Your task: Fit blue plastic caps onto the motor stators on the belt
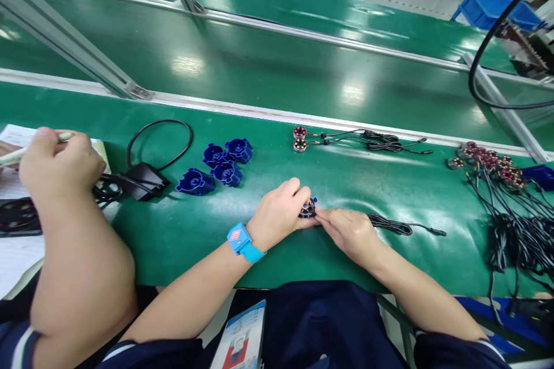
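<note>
My left hand (281,207), with a blue wrist strap, is closed around a small blue plastic housing (314,202) with a copper-wound motor coil (308,207) inside it. My right hand (352,233) pinches at the housing's right edge, where a black cable (392,223) seems to enter; the fingertips partly hide the spot. Beyond my right hand the cable lies bundled on the green table, its plug end pointing right. Several more blue housings (227,173) stand to the left of my hands. Two motor coils (299,144) with cables lie farther back.
At the right lies a heap of motor coils (493,164) with bundled black cables (519,242). A co-worker's hand (60,161) holds a pen over papers (15,265) at left, near a black box (147,180) with a cable. A metal rail (259,110) runs behind.
</note>
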A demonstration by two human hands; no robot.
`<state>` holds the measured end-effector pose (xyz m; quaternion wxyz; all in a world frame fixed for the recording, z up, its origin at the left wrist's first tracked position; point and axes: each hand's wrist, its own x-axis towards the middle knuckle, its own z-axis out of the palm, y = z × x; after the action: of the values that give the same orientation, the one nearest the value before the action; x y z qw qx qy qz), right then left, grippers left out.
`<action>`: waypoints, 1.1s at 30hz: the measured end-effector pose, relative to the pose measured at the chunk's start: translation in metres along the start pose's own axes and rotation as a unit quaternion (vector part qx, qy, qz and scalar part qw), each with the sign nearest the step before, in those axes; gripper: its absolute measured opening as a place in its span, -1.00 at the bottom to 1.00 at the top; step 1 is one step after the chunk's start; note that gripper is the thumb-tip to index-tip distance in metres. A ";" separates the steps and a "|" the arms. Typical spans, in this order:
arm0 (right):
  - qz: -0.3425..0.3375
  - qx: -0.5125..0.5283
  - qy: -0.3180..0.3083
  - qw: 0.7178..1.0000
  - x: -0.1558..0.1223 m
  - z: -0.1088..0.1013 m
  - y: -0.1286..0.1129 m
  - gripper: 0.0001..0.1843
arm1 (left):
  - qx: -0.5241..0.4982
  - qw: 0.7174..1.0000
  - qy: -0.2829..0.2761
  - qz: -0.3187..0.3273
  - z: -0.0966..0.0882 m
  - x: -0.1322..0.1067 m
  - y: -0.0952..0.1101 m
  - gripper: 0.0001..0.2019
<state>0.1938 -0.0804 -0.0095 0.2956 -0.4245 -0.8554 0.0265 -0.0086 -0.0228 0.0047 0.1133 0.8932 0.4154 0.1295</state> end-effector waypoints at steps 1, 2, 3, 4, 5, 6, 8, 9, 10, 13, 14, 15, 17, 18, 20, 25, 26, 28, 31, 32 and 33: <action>-0.009 -0.016 -0.011 1.000 -0.001 -0.001 0.000 -0.82 | 0.003 1.000 0.000 0.000 0.000 0.000 0.000 -0.60; -0.020 -0.035 -0.021 0.999 -0.002 -0.002 0.000 -0.80 | 0.005 1.000 -0.001 0.001 0.000 0.001 0.000 -0.60; -0.033 -0.054 -0.029 0.998 -0.001 -0.004 -0.001 -0.79 | 0.007 1.000 -0.002 0.003 0.000 0.001 0.001 -0.60; -0.046 -0.074 -0.036 0.996 0.000 -0.006 -0.002 -0.79 | 0.007 1.000 -0.002 0.005 0.000 0.001 0.001 -0.60; -0.060 -0.094 -0.041 0.993 0.002 -0.008 -0.003 -0.79 | 0.007 1.000 -0.003 0.005 -0.001 0.001 0.001 -0.61; -0.074 -0.114 -0.044 0.990 0.005 -0.011 -0.006 -0.79 | 0.004 1.000 -0.003 0.005 -0.001 0.001 0.001 -0.62; -0.098 -0.152 -0.051 0.982 0.012 -0.014 -0.011 -0.80 | -0.001 1.000 -0.005 0.007 -0.003 0.001 0.001 -0.64; -0.103 -0.170 -0.057 0.978 0.015 -0.016 -0.015 -0.81 | -0.003 1.000 -0.006 0.009 -0.004 0.001 0.001 -0.65; -0.108 -0.190 -0.066 0.974 0.018 -0.017 -0.018 -0.81 | -0.004 1.000 -0.006 0.014 -0.005 0.001 0.001 -0.68; -0.107 -0.237 -0.096 0.961 0.022 -0.016 -0.026 -0.75 | -0.008 0.999 -0.007 0.036 -0.007 0.002 0.000 -0.74; -0.105 -0.242 -0.102 0.959 0.021 -0.015 -0.026 -0.73 | -0.012 0.999 -0.005 0.042 -0.007 0.001 -0.001 -0.75; -0.102 -0.236 -0.104 0.961 0.020 -0.014 -0.025 -0.72 | -0.018 0.999 -0.002 0.047 -0.007 0.001 -0.002 -0.76; -0.084 -0.190 -0.085 0.974 0.015 -0.012 -0.019 -0.73 | -0.032 0.998 0.007 0.048 -0.006 0.000 -0.004 -0.75; -0.070 -0.158 -0.072 0.982 0.012 -0.012 -0.014 -0.75 | -0.039 0.998 0.011 0.046 -0.005 0.000 -0.005 -0.73; -0.044 -0.108 -0.049 0.992 0.006 -0.010 -0.004 -0.77 | -0.047 0.998 0.013 0.042 -0.004 -0.001 -0.007 -0.68; -0.080 -0.164 -0.044 0.982 0.006 -0.011 0.004 -0.67 | -0.071 0.997 0.009 0.039 -0.003 -0.002 -0.010 -0.78; -0.092 -0.177 -0.045 0.979 0.008 -0.012 0.002 -0.66 | -0.074 0.996 0.009 0.038 -0.003 -0.002 -0.011 -0.80; -0.104 -0.199 -0.049 0.973 0.012 -0.014 -0.003 -0.66 | -0.075 0.997 0.007 0.036 -0.004 -0.002 -0.010 -0.82; -0.088 -0.225 -0.069 0.968 0.019 -0.016 -0.011 -0.65 | -0.072 0.997 0.013 0.030 -0.005 -0.001 -0.009 -0.79; -0.077 -0.231 -0.079 0.967 0.020 -0.016 -0.014 -0.64 | -0.071 0.997 0.020 0.028 -0.005 -0.001 -0.008 -0.78; -0.068 -0.232 -0.088 0.966 0.021 -0.015 -0.015 -0.63 | -0.070 0.997 0.027 0.026 -0.005 0.000 -0.008 -0.77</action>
<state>0.1813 -0.0780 0.0176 0.1135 -0.4184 -0.8876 -0.1559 -0.0161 -0.0176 0.0065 0.1612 0.8898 0.3847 0.1849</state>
